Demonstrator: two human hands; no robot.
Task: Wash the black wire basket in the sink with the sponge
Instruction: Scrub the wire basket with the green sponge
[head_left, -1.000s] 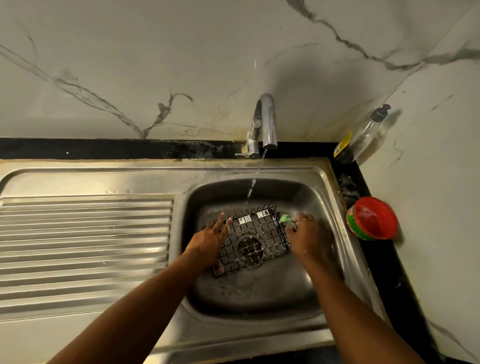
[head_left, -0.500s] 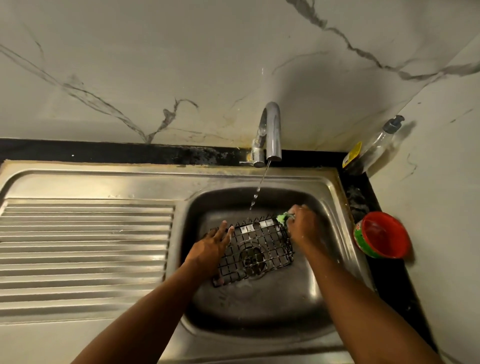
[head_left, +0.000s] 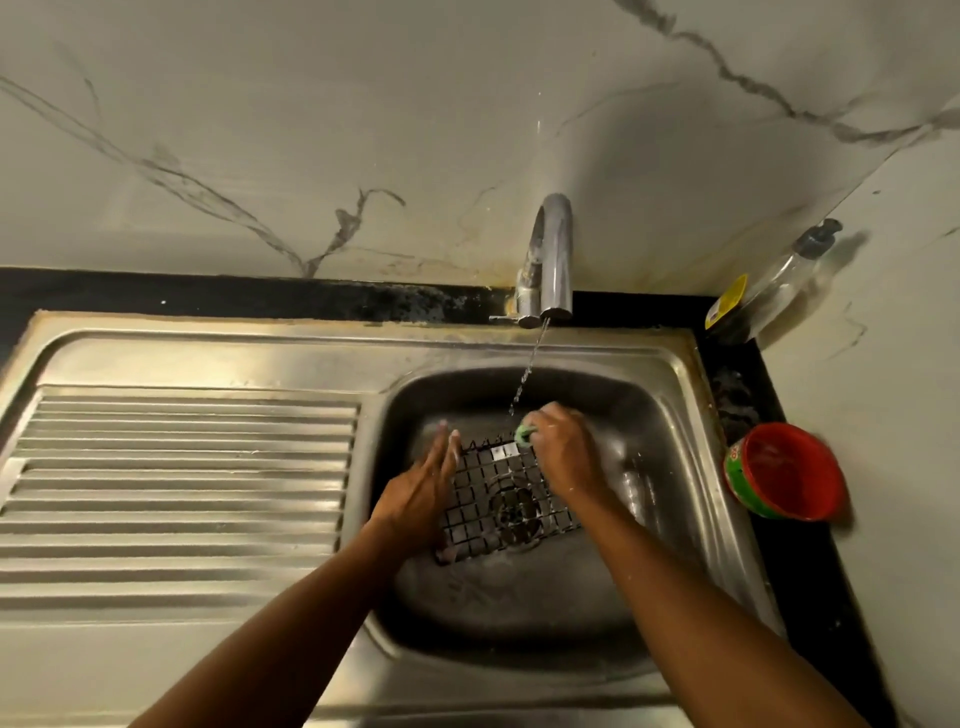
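Sink (head_left: 441, 348): left fingers (head_left: 442, 453) flat, basket (head_left: 485, 501); right (head_left: 551, 422) curled, sponge (head_left: 524, 434).

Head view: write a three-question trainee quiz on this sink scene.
1. True or false: water runs from the tap into the sink.
2. Fill in: the left hand lies, fingers straight, on the ____ side of the black wire basket.
3. The green sponge is held by: A, the left hand; B, the right hand.
Key: 1 true; 2 left; 3 B.
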